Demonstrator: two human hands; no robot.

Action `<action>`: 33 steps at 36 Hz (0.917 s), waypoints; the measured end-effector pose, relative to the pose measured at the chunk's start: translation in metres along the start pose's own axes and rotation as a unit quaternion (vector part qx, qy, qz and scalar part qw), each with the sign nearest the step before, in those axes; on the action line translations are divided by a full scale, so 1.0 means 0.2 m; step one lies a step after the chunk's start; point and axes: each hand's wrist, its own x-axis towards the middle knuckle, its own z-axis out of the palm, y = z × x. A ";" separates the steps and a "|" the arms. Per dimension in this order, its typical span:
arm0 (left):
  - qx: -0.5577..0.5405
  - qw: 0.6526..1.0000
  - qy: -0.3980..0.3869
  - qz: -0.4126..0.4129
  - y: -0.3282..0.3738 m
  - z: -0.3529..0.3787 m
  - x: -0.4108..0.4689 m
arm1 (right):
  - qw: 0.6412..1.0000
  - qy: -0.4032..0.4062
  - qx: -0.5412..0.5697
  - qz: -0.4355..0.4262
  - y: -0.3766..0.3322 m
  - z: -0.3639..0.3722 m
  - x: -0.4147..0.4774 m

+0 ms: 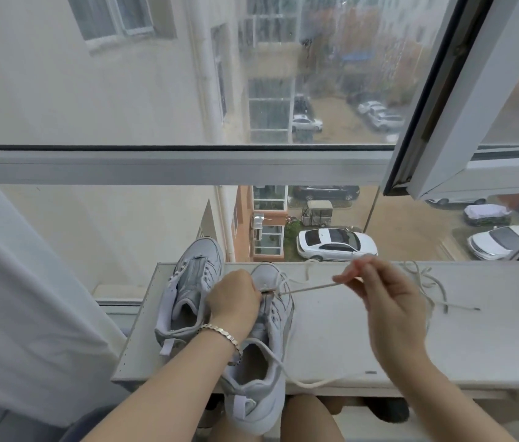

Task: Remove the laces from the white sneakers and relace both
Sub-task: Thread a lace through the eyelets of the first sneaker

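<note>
In the head view the left hand [234,296] grips the nearer sneaker [279,317] at its eyelet rows; the shoe lies on the pale shelf [347,333], heel overhanging the near edge, just beside its mate [188,282]; the right hand [389,301] pinches the lace [309,288], taut from an eyelet; a second lace [427,282] lies loose farther right. The step looks like drawing the lace through one eyelet; pull along the eyelet's line in short, steady draws, pinning the shoe against sliding.

On the board [331,339] the left sneaker [189,279] stands beside the right sneaker [275,318], a loose lace [462,306] lying further right.
</note>
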 end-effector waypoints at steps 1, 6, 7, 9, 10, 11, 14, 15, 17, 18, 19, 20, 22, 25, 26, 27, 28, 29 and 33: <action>-0.001 1.000 0.001 -0.001 0.00 0.00 0.00 | 1.000 0.017 0.013 -0.007 -0.02 -0.03 0.01; -0.005 1.000 0.005 0.006 0.03 0.02 0.00 | 0.929 0.028 -0.320 -0.182 -0.01 -0.17 0.04; -0.004 1.000 0.006 0.007 0.04 0.03 0.00 | 0.886 -0.006 -0.425 -0.184 0.03 -0.19 0.05; -0.002 1.000 0.009 0.005 0.04 0.03 0.00 | 0.823 -0.118 -0.556 -0.004 0.09 -0.20 0.07; -0.003 1.000 0.009 0.004 0.04 0.03 0.00 | 0.755 -0.195 -0.614 0.120 0.14 -0.20 0.08; -0.005 1.000 0.009 0.001 0.04 0.03 0.00 | 0.687 -0.267 -0.646 0.198 0.18 -0.19 0.07; -0.021 1.000 0.010 -0.011 0.03 0.03 0.00 | 0.644 -0.327 -0.679 0.129 0.26 -0.11 0.03; -0.029 0.999 0.010 -0.017 0.03 0.03 0.00 | 0.691 -0.298 -0.653 0.086 0.28 -0.07 0.02; -0.053 0.998 0.008 -0.029 0.03 0.03 0.00 | 0.775 -0.270 -0.565 0.085 0.28 0.03 0.02; -0.069 0.997 0.006 -0.037 0.03 0.03 -0.01 | 0.790 -0.273 -0.538 0.109 0.28 0.08 0.02; -0.084 0.995 0.005 -0.045 0.03 0.02 -0.01 | 0.784 -0.286 -0.537 0.123 0.29 0.11 0.03; -0.098 0.994 0.006 -0.054 0.03 0.02 -0.01 | 0.765 -0.303 -0.553 0.127 0.30 0.15 0.03; -0.123 0.990 0.007 -0.065 0.03 0.02 -0.01 | 0.735 -0.317 -0.588 0.115 0.31 0.20 0.03; -0.138 0.988 0.013 -0.073 0.03 0.03 -0.02 | 0.741 -0.300 -0.590 0.119 0.33 0.22 0.05; -0.138 0.987 0.015 -0.075 0.03 0.03 -0.02 | 0.749 -0.291 -0.581 0.127 0.33 0.22 0.05; -0.137 0.987 0.017 -0.077 0.04 0.03 -0.02 | 0.759 -0.287 -0.570 0.130 0.33 0.22 0.06; -0.135 0.988 0.019 -0.079 0.04 0.04 -0.03 | 0.767 -0.289 -0.559 0.127 0.32 0.22 0.06; -0.133 0.988 0.020 -0.079 0.04 0.04 -0.03 | 0.776 -0.295 -0.546 0.117 0.31 0.21 0.06; -0.124 0.990 0.025 -0.067 0.02 0.04 -0.03 | 0.805 -0.367 -0.462 0.064 0.22 0.13 0.00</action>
